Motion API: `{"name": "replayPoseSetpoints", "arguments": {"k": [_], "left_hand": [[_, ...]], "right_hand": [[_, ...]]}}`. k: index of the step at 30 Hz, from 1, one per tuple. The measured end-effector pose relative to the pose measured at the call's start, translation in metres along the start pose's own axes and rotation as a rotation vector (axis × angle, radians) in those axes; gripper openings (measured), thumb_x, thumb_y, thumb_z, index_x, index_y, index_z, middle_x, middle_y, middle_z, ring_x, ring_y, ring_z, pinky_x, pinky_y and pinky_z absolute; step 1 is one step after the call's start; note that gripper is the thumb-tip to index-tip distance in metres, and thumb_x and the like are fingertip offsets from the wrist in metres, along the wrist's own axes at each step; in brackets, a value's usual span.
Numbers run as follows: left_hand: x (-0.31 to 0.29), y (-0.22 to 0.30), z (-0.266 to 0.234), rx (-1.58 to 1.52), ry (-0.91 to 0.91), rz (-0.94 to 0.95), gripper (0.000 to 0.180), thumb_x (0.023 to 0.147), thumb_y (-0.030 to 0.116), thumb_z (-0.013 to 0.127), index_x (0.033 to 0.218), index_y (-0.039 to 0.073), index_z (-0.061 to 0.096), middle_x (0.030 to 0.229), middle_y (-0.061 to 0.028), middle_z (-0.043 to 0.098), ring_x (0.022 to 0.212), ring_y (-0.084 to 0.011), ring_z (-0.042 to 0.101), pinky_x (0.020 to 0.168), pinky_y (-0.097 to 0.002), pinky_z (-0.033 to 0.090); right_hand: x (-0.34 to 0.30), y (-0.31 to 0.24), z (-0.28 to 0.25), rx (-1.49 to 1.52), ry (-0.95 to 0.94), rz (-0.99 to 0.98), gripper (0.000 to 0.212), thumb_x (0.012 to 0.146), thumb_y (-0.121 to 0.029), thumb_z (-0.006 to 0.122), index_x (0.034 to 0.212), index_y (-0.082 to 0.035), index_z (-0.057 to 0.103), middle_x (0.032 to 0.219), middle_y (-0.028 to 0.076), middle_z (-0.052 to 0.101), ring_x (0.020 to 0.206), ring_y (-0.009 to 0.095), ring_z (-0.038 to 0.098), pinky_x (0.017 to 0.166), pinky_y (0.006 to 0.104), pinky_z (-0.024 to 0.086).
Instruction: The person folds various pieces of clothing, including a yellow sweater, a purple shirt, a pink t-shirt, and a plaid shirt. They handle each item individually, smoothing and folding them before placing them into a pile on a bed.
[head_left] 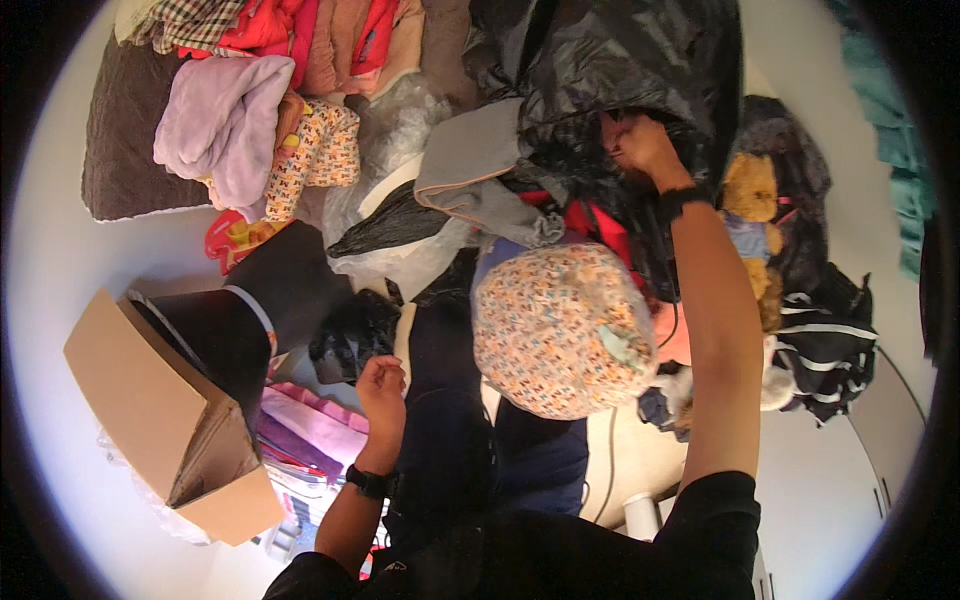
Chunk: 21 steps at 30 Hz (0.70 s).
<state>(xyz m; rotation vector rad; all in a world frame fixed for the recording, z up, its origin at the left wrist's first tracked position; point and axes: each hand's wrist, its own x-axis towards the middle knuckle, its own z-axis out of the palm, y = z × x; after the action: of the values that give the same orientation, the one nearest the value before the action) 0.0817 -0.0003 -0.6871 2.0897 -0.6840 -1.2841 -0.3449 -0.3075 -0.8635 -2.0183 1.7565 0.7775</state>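
Leftward, we have an open cardboard box (140,385), then our left hand (381,393) near a small black bag (352,335), fingers half curled; whether they pinch anything, we cannot tell. Next sits a round patterned bundle (560,330). Further right, our right hand (637,148) reaches into the mouth of a big black plastic bag (630,60), fingers bent and partly hidden, their hold unclear to us.

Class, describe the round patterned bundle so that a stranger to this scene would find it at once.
Start at the large black plastic bag at the top, with the right hand among its folds. Below it, left of that forearm, sits the round bundle. Its plump shape and multicoloured print set it apart from the plain grey cloth nearby.
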Motion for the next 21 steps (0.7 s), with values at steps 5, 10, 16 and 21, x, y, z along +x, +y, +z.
{"name": "replayPoseSetpoints", "arguments": {"k": [5,10,16,21], "left_hand": [[-0.015,0.032,0.014,-0.082,-0.114,0.027,0.008,0.092,0.001,0.051,0.09,0.003,0.059,0.071,0.0011,0.054,0.061,-0.0055,0.048,0.054,-0.019,0.037],[-0.03,0.095,0.016,-0.157,-0.278,0.193,0.008,0.094,0.006,0.053,0.094,0.002,0.06,0.075,0.0009,0.055,0.065,-0.0054,0.049,0.059,-0.0199,0.04],[-0.053,0.179,0.039,-0.041,-0.687,0.374,0.036,0.089,0.003,0.058,0.125,0.002,0.054,0.099,-0.0053,0.062,0.086,-0.0125,0.056,0.076,-0.0255,0.047],[-0.131,0.264,0.076,0.193,-1.217,0.671,0.085,0.078,0.014,0.071,0.149,0.006,0.025,0.145,-0.0155,0.039,0.128,-0.0257,0.044,0.101,-0.0382,0.039]], "right_hand": [[-0.183,0.013,-0.132,1.161,0.302,0.11,0.017,0.088,-0.019,0.059,0.083,-0.003,0.06,0.061,0.003,0.056,0.058,0.012,0.053,0.055,0.0279,0.041],[-0.392,0.014,-0.259,1.218,0.534,0.06,0.017,0.087,-0.013,0.061,0.076,-0.001,0.054,0.064,-0.001,0.052,0.057,0.007,0.047,0.053,0.023,0.037],[-0.554,0.011,-0.318,1.348,0.999,0.025,0.02,0.083,-0.02,0.054,0.076,-0.004,0.045,0.074,0.003,0.049,0.066,0.01,0.046,0.06,0.0239,0.037],[-0.632,-0.019,-0.327,1.565,1.223,0.131,0.024,0.077,-0.023,0.057,0.074,-0.006,0.041,0.07,0.004,0.05,0.064,0.01,0.044,0.061,0.0239,0.037]]}}
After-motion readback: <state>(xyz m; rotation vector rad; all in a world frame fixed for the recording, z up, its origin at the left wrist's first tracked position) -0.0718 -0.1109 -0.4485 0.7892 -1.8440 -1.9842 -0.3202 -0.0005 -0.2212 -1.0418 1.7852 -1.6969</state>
